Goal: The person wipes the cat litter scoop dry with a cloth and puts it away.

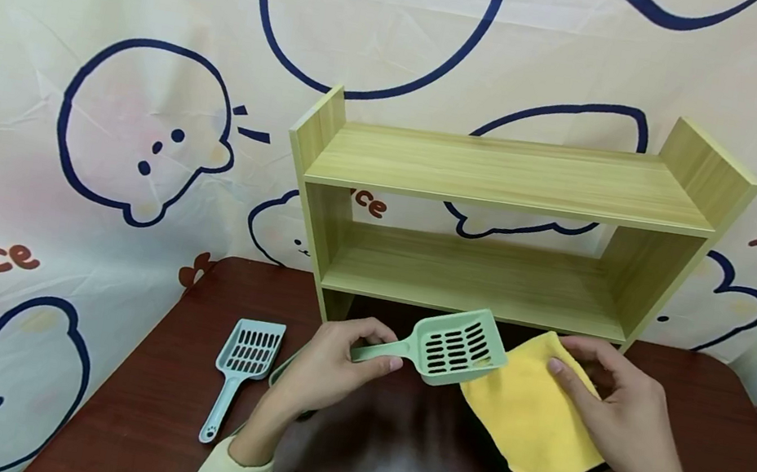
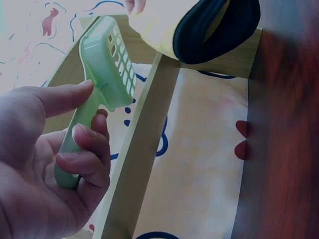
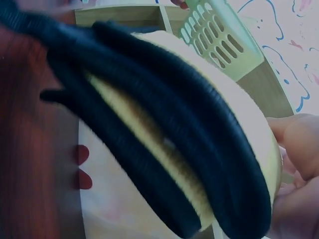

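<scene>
My left hand [image 1: 337,353] grips the handle of a pale green litter scoop [image 1: 453,347], its slotted head pointing right. In the left wrist view, the thumb lies along the scoop's handle [image 2: 75,134] and the fingers curl round it. My right hand [image 1: 626,407] pinches the upper right edge of a yellow soft fabric piece [image 1: 528,416]. Thick dark edging [image 3: 164,114] and a dark strap [image 3: 30,25] show on its underside in the right wrist view; its exact kind is unclear. In the head view, the scoop's head overlaps the fabric's left edge; whether they touch, I cannot tell.
A light wooden two-tier shelf [image 1: 507,174] stands at the back of the dark red-brown table [image 1: 118,426]. On the left lies a light blue litter scoop [image 1: 248,356]. Part of a greenish rim [image 1: 281,369] shows behind my left hand. A bear-patterned cloth [image 1: 123,253] hangs behind.
</scene>
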The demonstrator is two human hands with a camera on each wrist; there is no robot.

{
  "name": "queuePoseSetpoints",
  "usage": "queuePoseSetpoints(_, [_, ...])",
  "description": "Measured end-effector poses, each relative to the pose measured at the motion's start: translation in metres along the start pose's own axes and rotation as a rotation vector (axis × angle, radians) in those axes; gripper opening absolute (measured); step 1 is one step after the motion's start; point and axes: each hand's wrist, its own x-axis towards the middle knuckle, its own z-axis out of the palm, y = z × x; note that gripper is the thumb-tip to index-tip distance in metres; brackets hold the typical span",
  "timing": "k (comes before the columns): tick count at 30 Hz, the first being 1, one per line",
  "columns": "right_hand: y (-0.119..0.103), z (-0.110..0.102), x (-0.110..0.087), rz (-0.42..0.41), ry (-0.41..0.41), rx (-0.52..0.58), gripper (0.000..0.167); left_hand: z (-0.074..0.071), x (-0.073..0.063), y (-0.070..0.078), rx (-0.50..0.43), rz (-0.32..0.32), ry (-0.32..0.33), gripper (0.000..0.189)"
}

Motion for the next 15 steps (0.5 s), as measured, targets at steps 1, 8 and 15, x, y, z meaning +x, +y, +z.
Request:
queuePoseSetpoints(1, [0.000,0.001,0.000,0.012,-0.017,0.011,0.027,0.000,0.000,0.000,-0.010,0.001,-0.005,0.012])
queuePoseSetpoints(8, [0.000,0.006,-0.001,0.130,-0.169,0.223,0.027,0.004,0.001,-0.003,-0.064,0.026,-0.049,0.013])
queuePoseSetpoints(15, [0.000,0.013,-0.002,0.235,-0.305,0.509,0.032,0.009,0.003,-0.004,-0.080,0.024,-0.083,0.013])
